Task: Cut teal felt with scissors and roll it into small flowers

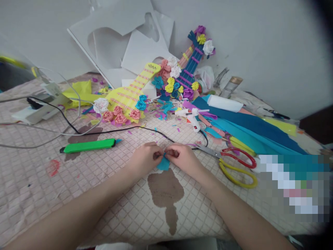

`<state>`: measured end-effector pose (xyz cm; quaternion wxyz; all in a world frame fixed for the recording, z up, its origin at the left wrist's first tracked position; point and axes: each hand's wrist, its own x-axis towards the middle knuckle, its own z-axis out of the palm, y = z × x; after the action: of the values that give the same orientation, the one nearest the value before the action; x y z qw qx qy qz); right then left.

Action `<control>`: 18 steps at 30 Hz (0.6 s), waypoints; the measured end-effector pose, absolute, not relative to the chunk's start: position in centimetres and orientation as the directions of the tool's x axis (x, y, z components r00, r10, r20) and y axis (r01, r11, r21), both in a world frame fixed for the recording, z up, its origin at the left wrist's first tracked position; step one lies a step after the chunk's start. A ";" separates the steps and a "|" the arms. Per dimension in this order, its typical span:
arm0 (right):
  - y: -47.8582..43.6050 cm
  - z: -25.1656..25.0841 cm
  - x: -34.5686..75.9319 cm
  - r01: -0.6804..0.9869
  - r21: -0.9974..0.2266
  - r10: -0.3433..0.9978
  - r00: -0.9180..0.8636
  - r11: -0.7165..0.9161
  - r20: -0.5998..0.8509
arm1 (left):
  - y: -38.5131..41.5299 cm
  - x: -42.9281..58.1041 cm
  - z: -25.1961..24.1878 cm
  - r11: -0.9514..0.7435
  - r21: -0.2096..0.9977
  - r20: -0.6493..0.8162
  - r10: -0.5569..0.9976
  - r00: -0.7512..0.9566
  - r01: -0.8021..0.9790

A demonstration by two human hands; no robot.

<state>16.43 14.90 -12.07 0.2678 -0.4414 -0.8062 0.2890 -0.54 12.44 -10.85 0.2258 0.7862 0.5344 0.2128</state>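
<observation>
A small piece of turquoise crepe paper [163, 164] is pinched between my two hands above the table, its free end hanging toward me. My left hand [147, 156] grips its upper edge with thumb and fingers closed. On the other side my right hand [182, 157] pinches the same edge, fingertips almost meeting the left ones. To the right lie scissors [238, 166] with one red and one yellow handle loop. A green utility knife [90, 146] rests left of my hands. Beyond them is a white hot glue gun [194, 119] with a black cord.
A yellow paper guitar [130, 92] and a blue one [191, 67], both decorated with paper flowers, stand at the back. Teal crepe sheets [241, 125] spread along the right. A power strip [39, 109] with cables sits left. White cut-out boards [111, 45] lean on the wall.
</observation>
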 end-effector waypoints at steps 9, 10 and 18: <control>14.8 -11.9 16.5 0.554 -0.697 0.860 -0.477 0.455 0.183 | 12.5 -0.7 -10.7 -0.338 0.586 0.119 0.935 0.334 0.737; 14.8 -11.9 16.5 0.558 -0.695 0.861 -0.476 0.454 0.180 | 12.6 -0.7 -10.7 -0.321 0.591 0.118 0.942 0.314 0.741; 14.8 -11.9 16.4 0.555 -0.702 0.861 -0.482 0.445 0.165 | 12.7 -0.7 -10.8 -0.281 0.581 0.113 0.957 0.267 0.764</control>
<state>16.45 14.80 -11.91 0.2603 -0.4375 -0.8092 0.2932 -0.68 12.73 -10.84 0.2119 0.7672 0.5607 0.2283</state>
